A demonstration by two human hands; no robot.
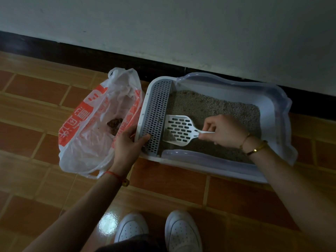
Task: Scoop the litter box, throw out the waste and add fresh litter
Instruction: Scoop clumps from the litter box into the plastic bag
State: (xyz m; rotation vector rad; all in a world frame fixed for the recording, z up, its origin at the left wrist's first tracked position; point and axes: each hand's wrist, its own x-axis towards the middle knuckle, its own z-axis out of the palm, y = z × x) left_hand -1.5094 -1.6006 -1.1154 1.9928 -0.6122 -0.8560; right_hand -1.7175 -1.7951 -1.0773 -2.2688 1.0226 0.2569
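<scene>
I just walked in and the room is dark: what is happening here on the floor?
A person crouches at a litter box. The right hand holds a white slotted scoop by its handle, low over the litter, a small clump in it. The left hand grips the box's grated end. An open plastic bag beside the box holds some dark waste.

White slotted scoop (pixel 180 129), grey litter (pixel 214 108), orange-printed bag (pixel 94 120).

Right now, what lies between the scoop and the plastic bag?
In the head view, the perforated grate of the litter box lies between the scoop and the plastic bag; the left hand grips the rim there.
</scene>
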